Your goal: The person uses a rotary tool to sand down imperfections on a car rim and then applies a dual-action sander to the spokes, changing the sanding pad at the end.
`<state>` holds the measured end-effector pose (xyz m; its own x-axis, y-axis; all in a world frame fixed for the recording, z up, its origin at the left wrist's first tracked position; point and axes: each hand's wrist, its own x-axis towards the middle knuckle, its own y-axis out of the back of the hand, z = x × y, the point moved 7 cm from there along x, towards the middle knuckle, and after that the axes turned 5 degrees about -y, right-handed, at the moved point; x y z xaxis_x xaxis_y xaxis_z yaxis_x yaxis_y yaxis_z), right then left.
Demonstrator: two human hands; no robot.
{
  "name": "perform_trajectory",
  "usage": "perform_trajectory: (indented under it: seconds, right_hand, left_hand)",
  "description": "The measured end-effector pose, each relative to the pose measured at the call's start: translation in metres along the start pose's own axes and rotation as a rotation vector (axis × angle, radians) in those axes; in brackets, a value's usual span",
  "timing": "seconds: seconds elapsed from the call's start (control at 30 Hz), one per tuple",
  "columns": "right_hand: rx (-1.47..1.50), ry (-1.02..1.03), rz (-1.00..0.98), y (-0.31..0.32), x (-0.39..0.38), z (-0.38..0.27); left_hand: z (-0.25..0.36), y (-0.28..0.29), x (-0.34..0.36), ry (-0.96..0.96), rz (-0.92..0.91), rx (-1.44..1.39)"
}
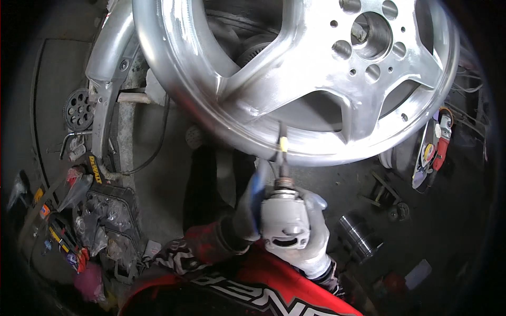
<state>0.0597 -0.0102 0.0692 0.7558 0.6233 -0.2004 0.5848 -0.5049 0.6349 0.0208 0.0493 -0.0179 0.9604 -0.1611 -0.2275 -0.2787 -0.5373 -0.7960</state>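
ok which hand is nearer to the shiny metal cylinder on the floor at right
Right. The right hand grips the power tool, to the left of the metal cylinder in the picture; the left hand is at the tool's other side, farther from it.

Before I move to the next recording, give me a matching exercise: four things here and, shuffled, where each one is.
1. silver spoked wheel
2. power tool
3. metal cylinder
4. dark disc with holes

A. picture's lower right
B. between left hand and right hand
C. picture's upper left
D. across the picture's top

Pairs: 1-D, 2-B, 3-A, 4-C
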Motion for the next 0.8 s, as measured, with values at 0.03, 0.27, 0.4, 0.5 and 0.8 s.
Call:
perform_trajectory:
  seconds: [0.03,0.27,0.4,0.5,0.8]
  right_hand:
    - [0.003,0.044,0.046,0.003,-0.013,0.007]
    - [0.087,-0.022,-0.054,0.002,0.020,-0.021]
    - [0.075,-0.037,-0.050,0.007,0.028,-0.027]
    - [0.068,-0.052,-0.036,0.013,0.029,-0.031]
    - [-0.043,-0.191,-0.153,0.012,0.036,-0.037]
  left_hand:
    - [-0.007,-0.001,0.005,-0.016,0.065,-0.126]
    - [0.014,0.001,-0.004,-0.109,0.243,0.073]
    - [0.019,0.002,0.007,-0.236,0.282,0.229]
    - [0.014,-0.017,0.012,-0.200,0.143,-0.092]
    - [0.021,-0.007,0.013,-0.249,0.216,0.080]
